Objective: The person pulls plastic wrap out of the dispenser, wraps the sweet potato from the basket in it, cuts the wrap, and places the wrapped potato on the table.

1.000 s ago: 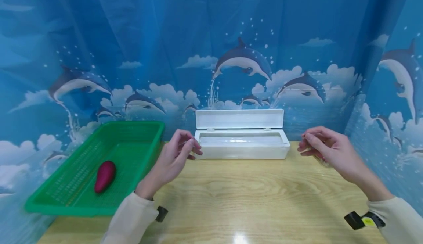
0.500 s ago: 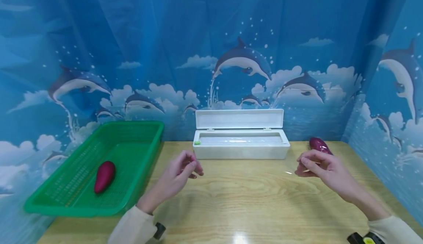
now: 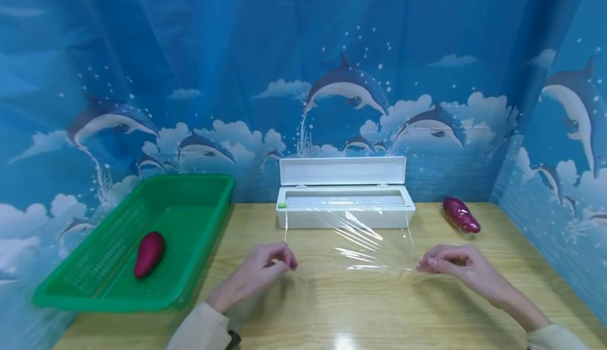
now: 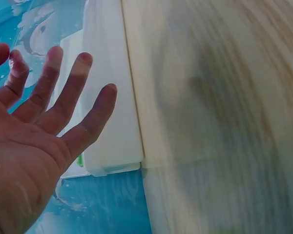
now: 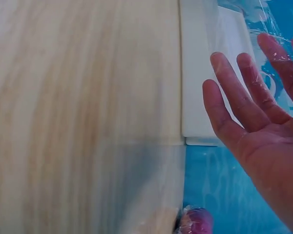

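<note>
A sheet of clear cling film (image 3: 362, 242) stretches from the white dispenser box (image 3: 303, 219) toward the person. My left hand (image 3: 261, 271) pinches its near left corner between thumb and index finger. At the near right corner, my right hand (image 3: 462, 268) pinches the film the same way. Both wrist views show the other fingers spread loosely, in the left wrist view beside the white box (image 4: 110, 112). The box's lid (image 3: 342, 171) stands raised, with the film roll inside. A small green slider (image 3: 282, 205) sits at the box's left end.
A green basket (image 3: 189, 281) on the left holds a dark red, sweet-potato-shaped vegetable (image 3: 149, 255). A similar one wrapped in film (image 3: 461, 215) lies at the table's back right. Behind the wooden table (image 3: 351, 308) hangs a blue dolphin curtain (image 3: 237, 49).
Both hands have moved from beside the box toward the person, drawing the cling film out across the table. The wrapped vegetable behind the right hand has come into full view.
</note>
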`<state>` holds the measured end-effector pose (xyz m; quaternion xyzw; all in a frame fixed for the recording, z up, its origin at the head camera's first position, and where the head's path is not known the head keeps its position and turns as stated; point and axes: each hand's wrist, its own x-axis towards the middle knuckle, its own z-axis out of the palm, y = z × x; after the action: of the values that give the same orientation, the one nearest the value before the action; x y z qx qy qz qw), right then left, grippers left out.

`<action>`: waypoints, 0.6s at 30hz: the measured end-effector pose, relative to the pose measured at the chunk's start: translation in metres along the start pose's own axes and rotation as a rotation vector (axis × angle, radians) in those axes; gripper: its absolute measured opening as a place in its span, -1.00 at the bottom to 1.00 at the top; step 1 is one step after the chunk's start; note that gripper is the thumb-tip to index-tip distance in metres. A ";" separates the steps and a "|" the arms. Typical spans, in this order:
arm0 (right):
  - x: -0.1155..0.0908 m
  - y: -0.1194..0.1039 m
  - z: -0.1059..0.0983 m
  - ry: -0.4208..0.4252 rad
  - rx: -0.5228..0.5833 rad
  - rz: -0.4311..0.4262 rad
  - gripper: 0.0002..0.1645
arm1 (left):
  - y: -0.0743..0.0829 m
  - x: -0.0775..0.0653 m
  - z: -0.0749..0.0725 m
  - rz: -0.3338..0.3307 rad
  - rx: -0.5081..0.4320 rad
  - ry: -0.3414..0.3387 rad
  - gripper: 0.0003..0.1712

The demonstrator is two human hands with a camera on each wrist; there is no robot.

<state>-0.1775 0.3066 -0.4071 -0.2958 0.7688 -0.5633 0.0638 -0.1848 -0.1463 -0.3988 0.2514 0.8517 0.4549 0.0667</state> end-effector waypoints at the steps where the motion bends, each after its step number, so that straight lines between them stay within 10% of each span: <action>1: 0.000 0.001 0.001 -0.001 -0.004 0.011 -0.71 | -0.001 0.000 0.001 -0.003 0.013 -0.010 -0.88; 10: 0.007 0.003 0.014 0.102 -0.245 0.303 -0.51 | -0.009 0.000 0.008 0.023 0.189 -0.128 -0.70; 18: 0.008 0.010 0.020 0.125 -0.244 0.193 -0.63 | -0.009 -0.001 0.009 -0.008 0.210 -0.164 -0.68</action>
<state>-0.1794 0.2876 -0.4216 -0.1907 0.8588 -0.4744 0.0332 -0.1839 -0.1440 -0.4115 0.2900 0.8874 0.3409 0.1110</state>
